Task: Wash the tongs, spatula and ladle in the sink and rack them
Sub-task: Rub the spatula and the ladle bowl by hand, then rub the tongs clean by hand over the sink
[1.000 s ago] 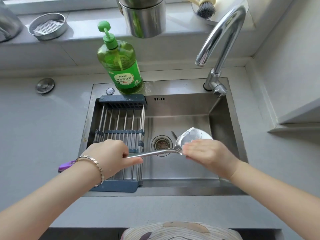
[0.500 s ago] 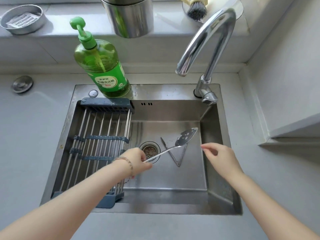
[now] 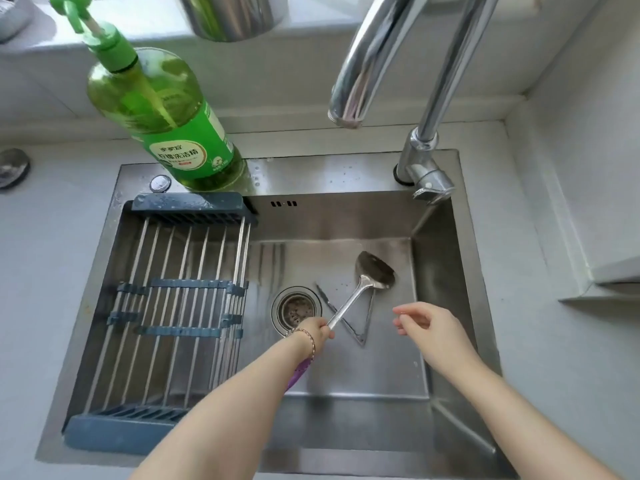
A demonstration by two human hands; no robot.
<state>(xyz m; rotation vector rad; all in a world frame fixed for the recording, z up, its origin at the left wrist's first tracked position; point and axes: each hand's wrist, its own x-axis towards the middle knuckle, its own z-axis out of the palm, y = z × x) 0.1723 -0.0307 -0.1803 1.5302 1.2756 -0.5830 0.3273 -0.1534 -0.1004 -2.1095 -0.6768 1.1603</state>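
OK, over the sink [image 3: 346,174] now. L hand [image 3: 313,332] is low in the basin, just right of the drain [image 3: 296,308], fist wrapped tight round the spatula [image 3: 374,271] shaft. The purple grip end pokes out back under the wrist, beside the bracelet [image 3: 309,337]. The shaft runs up and to the right from the fist, and the steel head sits twd the back-right of the basin floor. Can't tell if the head touches the steel or hangs just above it.

R hand [image 3: 429,327] is off to the right of the shaft, apart from it. Fingers loosely curled, thumb and forefinger near each other, nothing in them.

Tongs [image 3: 368,317] lie flat on the basin floor betw. the two hands, splayed in a V w/ the hinge nearest the person. The spatula shaft crosses over one arm, and the head covers the far tip of the other.

Rack [image 3: 180,306], blue ends and steel rods, spans the left half of the sink front to back, no utensil on it.

Green soap bottle [image 3: 166,109] stands on the back ledge behind the rack. Faucet [image 3: 398,46] arches over from the back-right corner, spout above the basin, no water visible. Steel canister [image 3: 228,15] up on the sill. Round metal lid [image 3: 12,166] on the counter, far left.
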